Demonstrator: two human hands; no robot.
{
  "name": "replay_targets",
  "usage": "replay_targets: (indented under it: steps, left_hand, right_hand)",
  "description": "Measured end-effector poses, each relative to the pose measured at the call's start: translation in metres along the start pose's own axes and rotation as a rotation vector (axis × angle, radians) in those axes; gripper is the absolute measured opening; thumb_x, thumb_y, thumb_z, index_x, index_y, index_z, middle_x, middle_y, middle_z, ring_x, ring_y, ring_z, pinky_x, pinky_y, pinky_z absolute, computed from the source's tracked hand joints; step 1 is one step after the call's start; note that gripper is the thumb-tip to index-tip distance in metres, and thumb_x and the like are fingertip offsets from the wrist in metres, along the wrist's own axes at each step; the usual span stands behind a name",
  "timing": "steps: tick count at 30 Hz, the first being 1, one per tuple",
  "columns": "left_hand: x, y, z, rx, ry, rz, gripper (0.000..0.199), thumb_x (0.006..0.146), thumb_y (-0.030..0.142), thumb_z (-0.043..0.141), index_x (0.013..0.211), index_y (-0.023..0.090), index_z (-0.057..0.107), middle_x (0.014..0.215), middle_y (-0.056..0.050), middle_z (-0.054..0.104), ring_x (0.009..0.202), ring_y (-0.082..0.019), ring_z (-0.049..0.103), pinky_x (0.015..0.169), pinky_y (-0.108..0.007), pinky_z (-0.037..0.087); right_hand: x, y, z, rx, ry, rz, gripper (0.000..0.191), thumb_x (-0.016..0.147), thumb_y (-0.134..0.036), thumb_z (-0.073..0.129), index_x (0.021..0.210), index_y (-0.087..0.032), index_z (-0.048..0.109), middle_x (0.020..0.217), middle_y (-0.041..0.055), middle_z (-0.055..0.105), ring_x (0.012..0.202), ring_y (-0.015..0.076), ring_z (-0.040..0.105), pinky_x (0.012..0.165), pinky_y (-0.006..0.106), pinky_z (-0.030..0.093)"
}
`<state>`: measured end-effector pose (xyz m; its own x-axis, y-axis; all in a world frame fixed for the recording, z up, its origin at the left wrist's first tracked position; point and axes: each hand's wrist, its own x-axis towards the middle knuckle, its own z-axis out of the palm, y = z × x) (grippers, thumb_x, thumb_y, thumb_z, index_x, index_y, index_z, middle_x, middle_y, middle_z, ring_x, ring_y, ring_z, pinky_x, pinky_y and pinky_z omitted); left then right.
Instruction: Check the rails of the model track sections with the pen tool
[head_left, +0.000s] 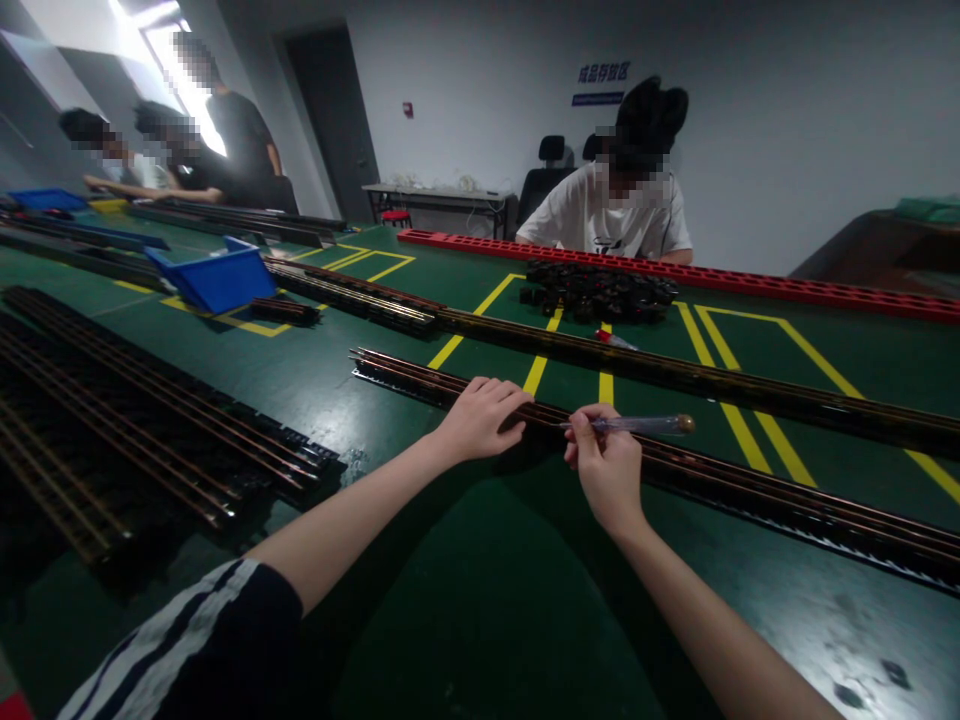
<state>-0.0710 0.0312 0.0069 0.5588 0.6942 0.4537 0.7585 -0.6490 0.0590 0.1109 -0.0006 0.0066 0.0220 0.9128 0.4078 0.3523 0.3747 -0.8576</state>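
Note:
A long black rail with copper-coloured strips (750, 485) runs across the table in front of me. My left hand (481, 420) lies over it, fingers stretched out and resting on its top. To the right, my right hand (609, 468) is closed around a slim tool with a clear handle (651, 426). The tool's brownish rounded end points right, and its thin tip points left at the rail between my hands. Whether the tip touches the rail I cannot tell.
Behind lies another long dark rail (675, 370), with a heap of black parts (600, 290) and a red-tipped tube (616, 340) beyond. Several rails (150, 400) lie left, near a blue bin (217, 275). A red slotted bar (787, 285) separates me from a seated person (607, 210).

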Motion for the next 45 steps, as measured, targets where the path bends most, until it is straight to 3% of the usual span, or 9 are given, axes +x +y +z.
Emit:
replay_targets:
  steps: [16,31,45]
  left_hand:
    - [0.0012,0.0011,0.0019,0.063,-0.008,-0.016,0.029,0.085,0.030,0.047,0.109,0.016,0.055,0.106,-0.007,0.060,0.095,-0.021,0.053,0.085,-0.035,0.036]
    - [0.0017,0.0056,0.0001,0.050,0.008,-0.063,0.027,0.082,0.024,0.045,0.105,0.016,0.055,0.106,-0.008,0.062,0.095,-0.022,0.053,0.086,-0.037,0.035]
    - [0.0006,0.0047,0.0030,0.034,0.013,-0.054,0.037,0.079,0.014,0.042,0.115,0.017,0.053,0.115,-0.007,0.061,0.105,-0.021,0.052,0.092,-0.038,0.032]
  right_hand:
    - [0.0011,0.0026,-0.0004,-0.119,0.015,-0.056,0.021,0.087,-0.038,0.046,0.077,-0.020,0.049,0.058,-0.0011,0.054,0.050,0.0138,0.054,0.048,0.025,0.040]
    - [-0.0002,-0.0027,0.0002,-0.056,0.028,-0.057,0.026,0.088,-0.042,0.045,0.075,-0.019,0.051,0.056,-0.0015,0.058,0.043,0.0120,0.053,0.045,0.024,0.041]
    - [0.0003,-0.0037,0.0005,-0.073,0.016,-0.075,0.024,0.088,-0.039,0.045,0.076,-0.019,0.052,0.055,-0.0017,0.058,0.042,0.0115,0.052,0.044,0.023,0.039]
